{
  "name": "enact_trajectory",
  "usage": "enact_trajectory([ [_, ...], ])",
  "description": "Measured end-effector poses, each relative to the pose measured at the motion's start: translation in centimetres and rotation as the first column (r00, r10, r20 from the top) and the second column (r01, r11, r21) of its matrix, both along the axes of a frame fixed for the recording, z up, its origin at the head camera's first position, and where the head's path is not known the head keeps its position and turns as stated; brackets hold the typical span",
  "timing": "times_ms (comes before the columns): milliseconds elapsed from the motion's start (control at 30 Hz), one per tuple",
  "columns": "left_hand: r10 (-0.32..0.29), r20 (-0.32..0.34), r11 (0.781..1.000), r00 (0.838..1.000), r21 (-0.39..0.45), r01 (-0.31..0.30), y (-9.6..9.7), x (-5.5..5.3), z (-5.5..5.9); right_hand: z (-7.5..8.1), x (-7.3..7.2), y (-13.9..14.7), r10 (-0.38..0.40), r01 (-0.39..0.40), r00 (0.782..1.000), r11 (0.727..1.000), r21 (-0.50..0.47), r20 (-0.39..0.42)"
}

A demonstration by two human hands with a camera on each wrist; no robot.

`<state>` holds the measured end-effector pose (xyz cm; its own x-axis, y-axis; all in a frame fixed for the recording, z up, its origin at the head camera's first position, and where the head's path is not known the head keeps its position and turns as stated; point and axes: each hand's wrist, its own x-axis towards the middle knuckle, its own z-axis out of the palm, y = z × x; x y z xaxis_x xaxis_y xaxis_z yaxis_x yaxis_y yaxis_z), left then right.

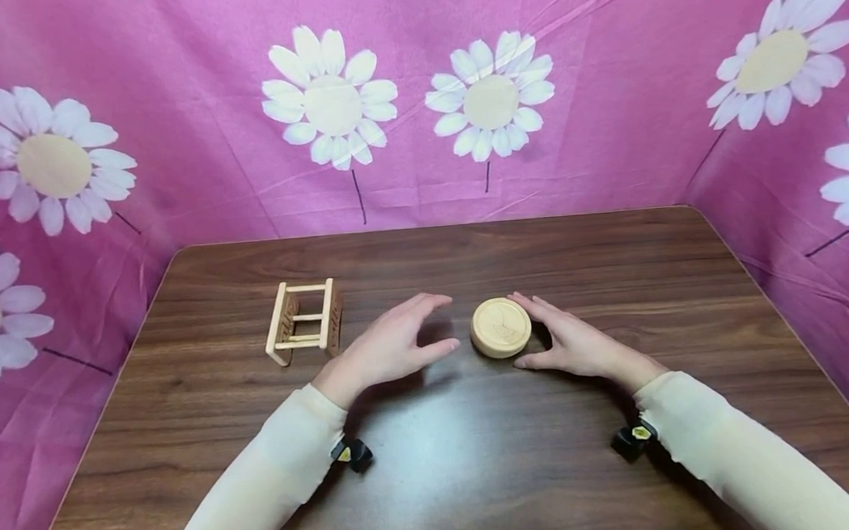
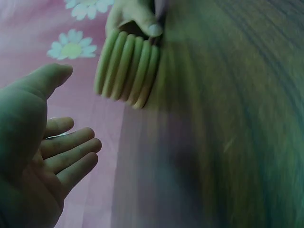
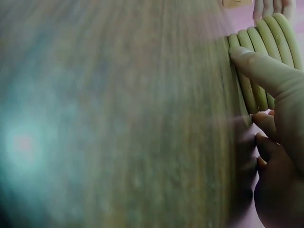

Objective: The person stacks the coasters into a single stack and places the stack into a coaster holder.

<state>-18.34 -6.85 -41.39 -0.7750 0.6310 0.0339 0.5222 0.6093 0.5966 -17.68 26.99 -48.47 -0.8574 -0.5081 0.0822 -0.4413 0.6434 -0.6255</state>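
Observation:
A stack of several round wooden coasters (image 1: 501, 327) sits on the table, with a faint line design on its top disc; both wrist views show the discs edge-on. At its right side is my right hand (image 1: 578, 341), thumb and fingers spread loosely around the edge. The fingertips are at or very near the discs, and a gap shows between palm and stack. My left hand (image 1: 393, 344) hovers left of the stack, thumb and fingers parted, holding nothing. Beyond the left wrist stands a small light wooden rack (image 1: 304, 321) with bars and carved sides.
The dark wood-grain table (image 1: 437, 475) extends around both arms. A pink cloth (image 1: 419, 176) with large white daisies hangs behind it and along both sides. Each wrist carries a small black camera (image 1: 359, 455) on a strap.

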Motion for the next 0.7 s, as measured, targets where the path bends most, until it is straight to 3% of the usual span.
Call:
enact_trajectory([
  [133,-0.014,0.007,1.000,1.000,0.003,0.014,1.3,-0.2,-0.7,0.1,0.0,-0.5,-0.007,0.008,1.000,1.000,-0.020,0.000],
  [400,-0.014,0.040,1.000,0.999,0.027,0.013,3.2,-0.4,-1.5,1.4,0.4,-2.2,-0.057,0.057,0.995,0.998,-0.007,0.080],
  [700,-0.032,0.054,0.998,0.998,0.049,0.030,5.1,-0.5,-2.1,1.0,0.5,-2.2,-0.053,0.054,0.998,0.998,-0.043,0.022],
])
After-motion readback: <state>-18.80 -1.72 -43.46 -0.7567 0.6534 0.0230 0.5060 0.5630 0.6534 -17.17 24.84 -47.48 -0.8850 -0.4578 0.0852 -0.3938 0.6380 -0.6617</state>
